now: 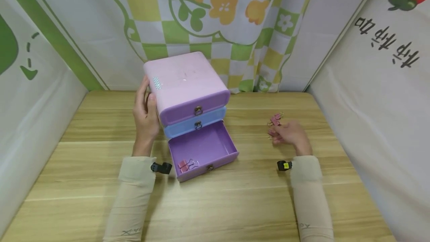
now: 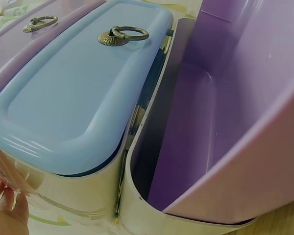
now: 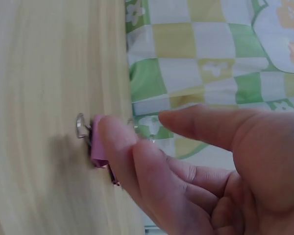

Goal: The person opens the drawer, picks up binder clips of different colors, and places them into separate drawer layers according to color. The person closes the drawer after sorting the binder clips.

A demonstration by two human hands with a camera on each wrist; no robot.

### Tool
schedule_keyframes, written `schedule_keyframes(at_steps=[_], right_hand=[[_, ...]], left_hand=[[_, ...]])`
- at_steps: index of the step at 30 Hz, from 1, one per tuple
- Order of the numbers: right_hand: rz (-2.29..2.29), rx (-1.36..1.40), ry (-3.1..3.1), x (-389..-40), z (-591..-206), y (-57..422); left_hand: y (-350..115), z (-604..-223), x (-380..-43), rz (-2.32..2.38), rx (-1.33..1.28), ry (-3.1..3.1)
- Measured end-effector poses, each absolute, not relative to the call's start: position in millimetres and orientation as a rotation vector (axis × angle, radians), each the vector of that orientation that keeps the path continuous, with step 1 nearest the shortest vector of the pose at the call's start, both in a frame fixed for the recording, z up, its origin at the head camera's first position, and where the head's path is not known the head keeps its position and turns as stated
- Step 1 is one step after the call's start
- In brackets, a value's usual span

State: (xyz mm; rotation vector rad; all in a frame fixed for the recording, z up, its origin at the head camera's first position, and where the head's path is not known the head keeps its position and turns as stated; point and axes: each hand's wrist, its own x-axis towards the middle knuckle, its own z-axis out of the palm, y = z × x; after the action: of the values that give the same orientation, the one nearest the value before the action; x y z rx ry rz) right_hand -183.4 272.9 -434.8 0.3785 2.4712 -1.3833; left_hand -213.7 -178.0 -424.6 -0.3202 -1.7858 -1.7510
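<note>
A small three-drawer cabinet [image 1: 184, 74] with a pink top stands on the table. Its bottom purple drawer [image 1: 209, 141] is pulled out, with a pink binder clip [image 1: 183, 166] lying in the front left corner. The upper purple and middle blue drawers are closed. Against the cabinet's left side rests my left hand [image 1: 145, 118], thumb near the front edge. My right hand [image 1: 293, 134] is at the right, over several pink binder clips [image 1: 276, 120] on the table. In the right wrist view, thumb and forefinger stand apart; the fingers partly cover a pink clip [image 3: 98, 147].
The wooden table [image 1: 242, 204] extends around the cabinet. Behind it hangs a checked curtain [image 1: 215, 21] with flowers. White panels [image 1: 379, 96] border the sides. Each wrist wears a small black camera, the left one [image 1: 162, 167] close to the open drawer.
</note>
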Motion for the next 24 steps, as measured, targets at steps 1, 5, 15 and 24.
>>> schedule_keyframes(at_steps=[1,5,15,24], right_hand=[[-1.381,0.385,2.471,-184,-437,273],[-1.403,0.419,2.462,-185,-446,272],[-1.223,0.318,2.586,-190,-449,269],[-1.510,0.241,2.416,-193,-451,264]], left_hand=[[-178,-425,-214,-1.749,-0.318,-1.788],[-176,-425,-214,-1.751,-0.314,-1.788],[-174,-420,-209,-1.763,-0.310,-1.766],[-175,-421,-212,-1.773,-0.325,-1.751]])
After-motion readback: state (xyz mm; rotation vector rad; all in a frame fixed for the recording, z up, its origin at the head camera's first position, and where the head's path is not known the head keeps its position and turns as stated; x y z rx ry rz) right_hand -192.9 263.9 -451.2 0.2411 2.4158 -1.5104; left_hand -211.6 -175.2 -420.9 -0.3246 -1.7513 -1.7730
